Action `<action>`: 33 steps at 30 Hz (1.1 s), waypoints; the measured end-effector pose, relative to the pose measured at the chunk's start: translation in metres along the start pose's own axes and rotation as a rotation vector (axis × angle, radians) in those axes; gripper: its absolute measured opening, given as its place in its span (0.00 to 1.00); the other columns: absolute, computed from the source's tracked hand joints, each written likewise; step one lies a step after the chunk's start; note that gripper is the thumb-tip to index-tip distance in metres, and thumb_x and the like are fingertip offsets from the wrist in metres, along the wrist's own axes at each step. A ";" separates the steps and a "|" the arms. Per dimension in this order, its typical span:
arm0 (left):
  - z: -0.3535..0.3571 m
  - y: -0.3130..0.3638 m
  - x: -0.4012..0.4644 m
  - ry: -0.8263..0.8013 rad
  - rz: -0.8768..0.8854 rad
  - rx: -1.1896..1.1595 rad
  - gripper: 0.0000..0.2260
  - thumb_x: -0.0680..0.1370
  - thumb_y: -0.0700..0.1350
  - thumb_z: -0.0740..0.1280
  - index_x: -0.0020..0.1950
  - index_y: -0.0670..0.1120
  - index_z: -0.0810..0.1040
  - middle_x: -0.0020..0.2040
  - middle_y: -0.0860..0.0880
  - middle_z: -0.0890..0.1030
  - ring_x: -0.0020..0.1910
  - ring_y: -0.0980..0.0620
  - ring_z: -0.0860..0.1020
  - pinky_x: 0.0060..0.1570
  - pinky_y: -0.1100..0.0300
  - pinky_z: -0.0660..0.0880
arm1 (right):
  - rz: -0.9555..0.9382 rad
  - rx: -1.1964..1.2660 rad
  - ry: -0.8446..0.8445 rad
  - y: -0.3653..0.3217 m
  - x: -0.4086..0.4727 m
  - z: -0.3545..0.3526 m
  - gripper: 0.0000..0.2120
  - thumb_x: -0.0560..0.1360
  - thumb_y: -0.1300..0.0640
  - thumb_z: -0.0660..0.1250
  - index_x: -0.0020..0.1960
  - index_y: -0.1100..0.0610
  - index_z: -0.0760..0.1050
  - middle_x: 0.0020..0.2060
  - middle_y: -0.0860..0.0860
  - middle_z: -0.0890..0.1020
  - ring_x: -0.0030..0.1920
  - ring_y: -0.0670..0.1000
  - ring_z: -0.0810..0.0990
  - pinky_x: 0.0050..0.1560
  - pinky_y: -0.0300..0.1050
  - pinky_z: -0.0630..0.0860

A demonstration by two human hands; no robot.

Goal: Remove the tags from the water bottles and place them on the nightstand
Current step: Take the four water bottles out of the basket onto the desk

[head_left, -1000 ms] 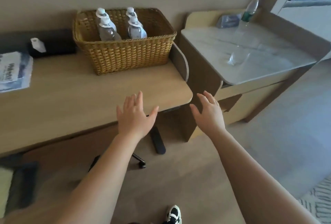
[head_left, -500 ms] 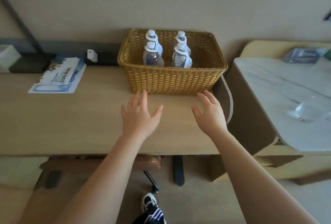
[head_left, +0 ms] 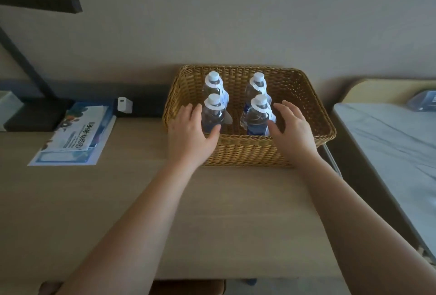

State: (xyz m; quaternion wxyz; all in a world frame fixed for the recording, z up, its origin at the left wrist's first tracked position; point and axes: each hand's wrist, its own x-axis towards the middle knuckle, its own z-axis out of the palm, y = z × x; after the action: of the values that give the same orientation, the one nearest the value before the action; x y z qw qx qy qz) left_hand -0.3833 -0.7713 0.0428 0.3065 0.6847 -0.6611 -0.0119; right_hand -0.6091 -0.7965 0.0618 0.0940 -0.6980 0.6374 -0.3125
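Each grip spread and empty, left hand (head_left: 189, 134) and right hand (head_left: 290, 130) flank the basket's (head_left: 304, 96) two near tagged bottles (head_left: 257, 118).

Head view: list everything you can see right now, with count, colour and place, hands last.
Water bottles: four, clear with white caps, upright in two rows inside the basket.
Tags: four, white, one around each bottle neck.
Basket: one, tan wicker, on the desk by the wall.
Desk: one, light wood, fills the foreground.
Leaflets: a small stack, blue and white, on the desk left of the basket.
Lamp: one, black, far left.
Charger: one, white, by the wall.
Marble-look top: one, grey-white, right of the desk.
Left hand: open, beside the near left bottle.
Right hand: open, beside the near right bottle.
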 end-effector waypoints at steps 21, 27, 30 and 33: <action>0.027 -0.011 0.107 -0.228 0.049 -0.116 0.13 0.73 0.54 0.71 0.49 0.46 0.79 0.48 0.51 0.79 0.47 0.53 0.76 0.41 0.61 0.70 | -0.274 -0.238 -0.424 0.021 0.124 0.014 0.17 0.74 0.43 0.66 0.55 0.54 0.76 0.50 0.52 0.78 0.47 0.49 0.74 0.43 0.44 0.70; 0.023 -0.011 0.104 -0.152 0.189 0.057 0.17 0.75 0.56 0.69 0.49 0.43 0.79 0.50 0.47 0.79 0.48 0.51 0.74 0.44 0.56 0.71 | -0.288 -0.257 -0.450 0.019 0.124 0.018 0.15 0.76 0.42 0.63 0.51 0.54 0.73 0.41 0.50 0.78 0.39 0.49 0.76 0.36 0.43 0.71; 0.013 -0.014 0.105 -0.146 0.229 0.160 0.19 0.76 0.59 0.66 0.50 0.44 0.78 0.51 0.47 0.79 0.49 0.50 0.74 0.50 0.53 0.71 | -0.282 -0.233 -0.380 0.013 0.123 0.014 0.14 0.75 0.41 0.63 0.46 0.52 0.71 0.38 0.50 0.77 0.35 0.48 0.73 0.31 0.42 0.66; -0.006 -0.016 0.104 -0.112 0.215 0.147 0.19 0.77 0.61 0.64 0.51 0.45 0.77 0.50 0.48 0.77 0.48 0.51 0.73 0.51 0.55 0.69 | -0.337 -0.166 -0.302 -0.004 0.128 0.002 0.16 0.75 0.42 0.63 0.49 0.54 0.72 0.39 0.50 0.77 0.36 0.50 0.74 0.30 0.41 0.64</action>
State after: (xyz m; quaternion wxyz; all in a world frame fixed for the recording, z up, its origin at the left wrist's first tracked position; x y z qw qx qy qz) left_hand -0.3531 -0.8653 0.0808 0.2176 0.6290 -0.7457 0.0314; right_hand -0.6054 -0.9175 0.1031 0.0771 -0.8386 0.5143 -0.1620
